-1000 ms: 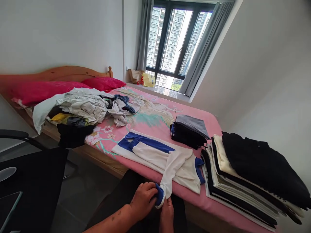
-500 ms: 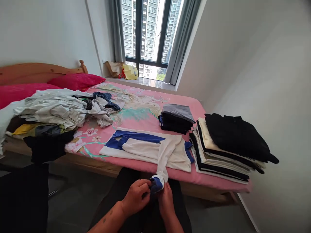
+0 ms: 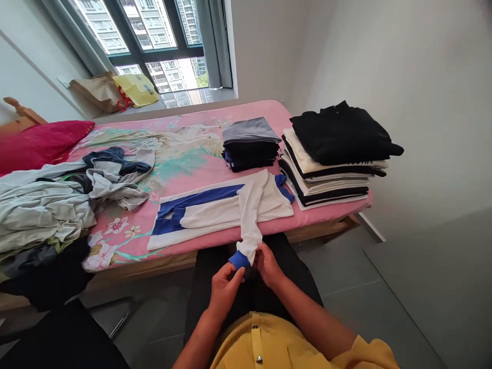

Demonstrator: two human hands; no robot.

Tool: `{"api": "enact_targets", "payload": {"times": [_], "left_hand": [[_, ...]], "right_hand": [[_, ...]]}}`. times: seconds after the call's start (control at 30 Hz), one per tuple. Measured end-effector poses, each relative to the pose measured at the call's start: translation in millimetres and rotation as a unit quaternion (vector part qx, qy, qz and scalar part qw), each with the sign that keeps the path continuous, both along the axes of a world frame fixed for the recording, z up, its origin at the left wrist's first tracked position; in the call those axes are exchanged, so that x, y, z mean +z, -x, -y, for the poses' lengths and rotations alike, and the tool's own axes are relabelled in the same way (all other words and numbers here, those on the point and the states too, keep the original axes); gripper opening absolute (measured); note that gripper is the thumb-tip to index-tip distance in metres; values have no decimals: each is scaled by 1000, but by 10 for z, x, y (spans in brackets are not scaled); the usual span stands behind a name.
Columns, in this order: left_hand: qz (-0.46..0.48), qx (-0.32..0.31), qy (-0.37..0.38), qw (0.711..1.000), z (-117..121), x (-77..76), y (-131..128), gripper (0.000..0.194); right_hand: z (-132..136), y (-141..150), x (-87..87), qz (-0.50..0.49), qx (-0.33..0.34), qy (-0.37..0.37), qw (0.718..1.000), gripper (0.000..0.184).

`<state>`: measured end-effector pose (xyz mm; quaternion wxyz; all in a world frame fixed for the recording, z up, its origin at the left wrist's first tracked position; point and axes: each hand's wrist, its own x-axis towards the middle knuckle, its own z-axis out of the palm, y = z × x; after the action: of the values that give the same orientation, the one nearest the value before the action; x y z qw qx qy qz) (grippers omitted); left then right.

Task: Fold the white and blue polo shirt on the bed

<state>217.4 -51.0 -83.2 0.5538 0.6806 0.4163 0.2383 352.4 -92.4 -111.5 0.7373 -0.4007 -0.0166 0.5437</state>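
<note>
A white and blue long-sleeved shirt [image 3: 215, 207] lies flat along the near edge of the pink bed [image 3: 184, 148]. One sleeve hangs off the edge toward me, ending in a blue cuff [image 3: 239, 260]. My left hand [image 3: 225, 284] pinches that cuff from the left. My right hand [image 3: 269, 264] is closed on the sleeve end from the right. Both hands are below the bed edge, over my dark trousers.
A tall stack of folded black and white clothes [image 3: 334, 154] stands at the bed's right end, with a smaller dark folded pile [image 3: 249, 143] beside it. A heap of unfolded laundry [image 3: 57, 200] covers the left. Red pillow [image 3: 42, 143], bags on the windowsill [image 3: 115, 89].
The view has swung right and down, so my yellow top now shows. My hands still hold the blue cuff, and the sleeve is pulled straighter off the bed edge.
</note>
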Motion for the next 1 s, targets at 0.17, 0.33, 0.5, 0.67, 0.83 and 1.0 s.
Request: {"api": "enact_targets", "payload": {"times": [0.17,0.33,0.5,0.67,0.83,1.0], "left_hand": [[-38,-94,-141,985,82,-27,130,23],[-72,-153,-136,976,149,-98,223,19],[-30,-66,-151,986,100,-55,217,18],[-56,11,50,997,-35,-90,-8,34],[-42,-27,-4,999,79,-105,-99,16],[-45,-61,4,997,156,-43,-65,26]], "right_hand": [[-83,-103,-55,-49,-38,18,998,33],[-149,-171,-56,-170,-54,19,984,21],[-140,-173,-42,-212,-57,10,976,18],[-134,-139,-50,-182,-60,4,981,22],[-57,-177,-34,-172,-10,-11,985,23],[18,-167,-99,-140,85,15,986,20]]}}
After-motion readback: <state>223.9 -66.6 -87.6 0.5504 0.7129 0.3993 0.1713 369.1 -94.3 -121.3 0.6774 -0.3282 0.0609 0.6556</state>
